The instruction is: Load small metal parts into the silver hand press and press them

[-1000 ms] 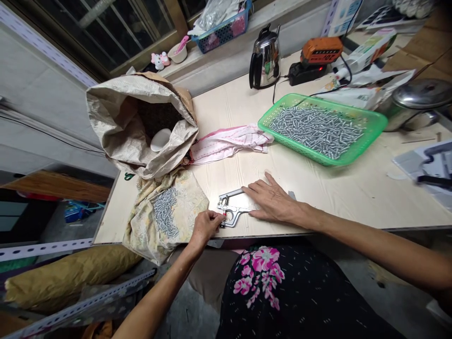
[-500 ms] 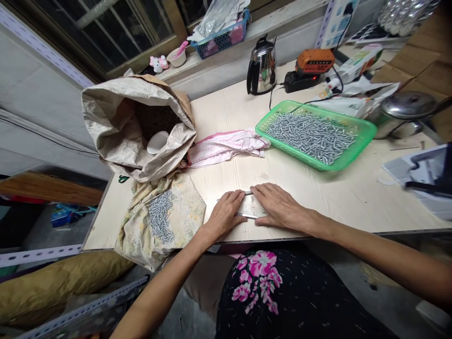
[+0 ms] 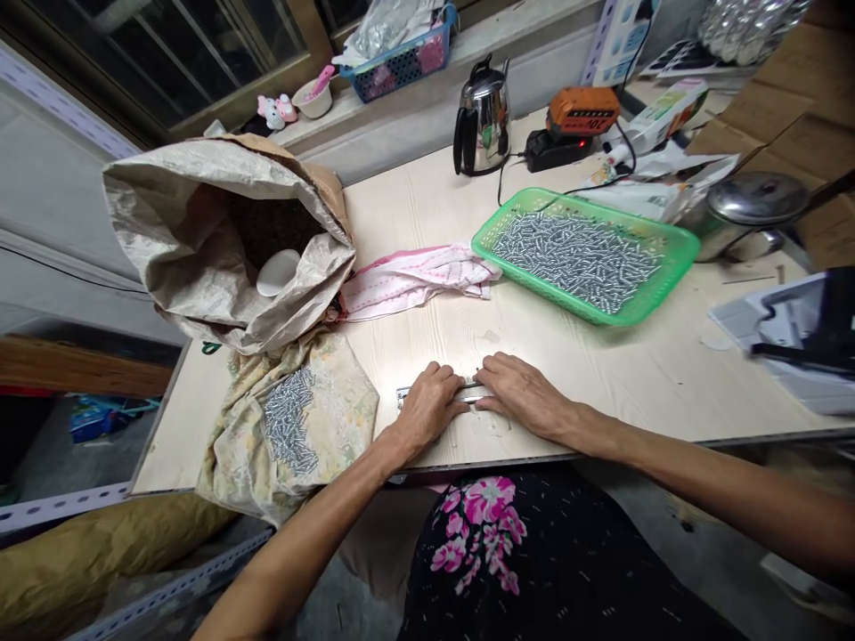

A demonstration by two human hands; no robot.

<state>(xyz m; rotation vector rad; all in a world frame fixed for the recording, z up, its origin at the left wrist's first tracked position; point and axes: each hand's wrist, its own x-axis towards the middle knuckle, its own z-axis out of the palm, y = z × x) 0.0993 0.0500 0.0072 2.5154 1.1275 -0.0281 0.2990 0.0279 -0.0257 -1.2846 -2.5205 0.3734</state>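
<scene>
On the table in front of me, a pair of slim metal strips (image 3: 473, 393) lies lengthwise from left to right, close together. My left hand (image 3: 427, 405) is closed on them, fingers over the far side and thumb at the near side; a metal end with small holes shows left of it. Gripping the strips farther right, my right hand (image 3: 525, 394) has its thumb and fingers pinched in the same way. Left of my hands, small silvery metal pins (image 3: 290, 418) lie heaped on a floral cloth (image 3: 347, 392). Many more pins fill a green plastic basket (image 3: 681, 254) behind my right hand.
An open sack (image 3: 153, 214) with a white scoop-like piece (image 3: 279, 271) stands at the left. Beyond my hands lies a pink-and-white cloth (image 3: 414, 283). A kettle (image 3: 482, 120), an orange battery on a charger (image 3: 582, 111) and a lidded pot (image 3: 754, 200) stand at the back.
The two metal strips, earlier farther apart with a pale gap between them, are now close together. My thumbs have moved toward my fingertips. The view has shifted slightly.
</scene>
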